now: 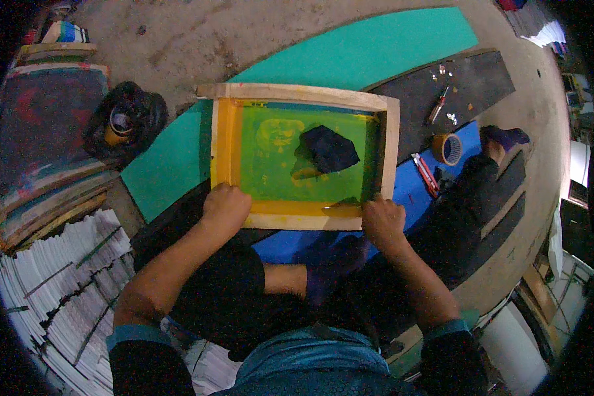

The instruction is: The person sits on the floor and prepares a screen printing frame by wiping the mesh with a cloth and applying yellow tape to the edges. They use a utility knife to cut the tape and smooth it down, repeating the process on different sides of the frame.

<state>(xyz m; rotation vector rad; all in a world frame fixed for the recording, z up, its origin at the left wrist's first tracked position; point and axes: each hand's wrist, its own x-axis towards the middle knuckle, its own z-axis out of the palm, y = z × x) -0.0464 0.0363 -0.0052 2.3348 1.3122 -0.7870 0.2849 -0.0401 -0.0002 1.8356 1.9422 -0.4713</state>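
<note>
A wooden screen-printing frame (pixel 303 92) with yellow tape along its inner edges lies before me over coloured mats. Its mesh (pixel 264 178) looks green, with a faint yellowish design. A crumpled dark cloth (pixel 330 149) rests on the mesh, right of the middle. Near the lower right inside edge is a small shiny sliver (pixel 340 206), too small to name. My left hand (pixel 226 208) is closed round the frame's near left corner. At the near right corner, my right hand (pixel 384 219) grips the wood, fingers curled over the rim.
To the right lie a tape roll (pixel 447 149), a red box cutter (pixel 426 175) and a screwdriver (pixel 437 105). A dark bag with a container (pixel 120 124) stands left, by stacked printing frames (pixel 49 132). Paper stacks (pixel 66 284) sit at lower left. My legs surround the near side.
</note>
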